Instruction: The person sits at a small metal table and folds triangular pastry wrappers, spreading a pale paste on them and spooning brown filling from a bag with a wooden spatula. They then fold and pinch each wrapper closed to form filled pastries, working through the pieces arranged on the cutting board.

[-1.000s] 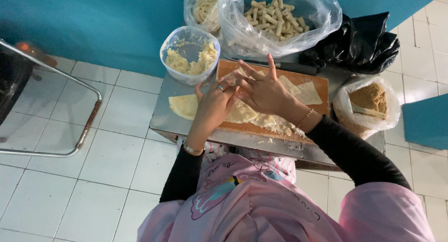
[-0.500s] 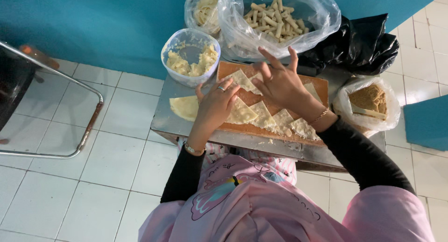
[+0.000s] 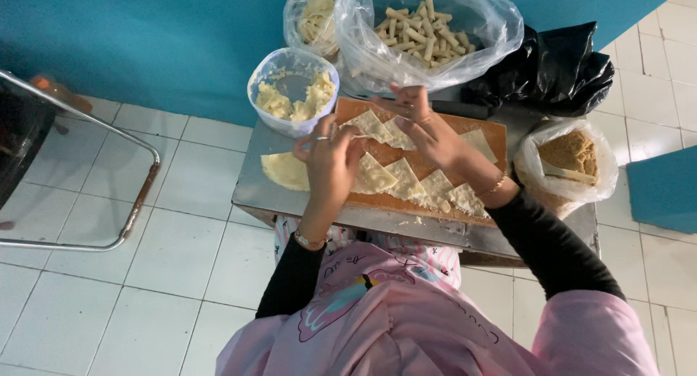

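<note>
Several pale square dough wrappers lie spread on a wooden cutting board. My left hand, with a ring and a wrist watch, pinches the near corner of one dough square at the board's far left. My right hand, with a bracelet, reaches over the board's far edge, its fingers apart and resting beside a neighbouring square. A clear tub of yellow filling stands just beyond my left hand.
The board sits on a small metal table with a stack of round wrappers. Behind are a clear bag of rolled sticks, a second clear bag, a black bag, and a bag of brown crumbs. A metal chair frame stands at the left.
Both hands have moved from the middle of the board to its far left end. The squares in the middle of the board, covered before, now lie in plain view.
</note>
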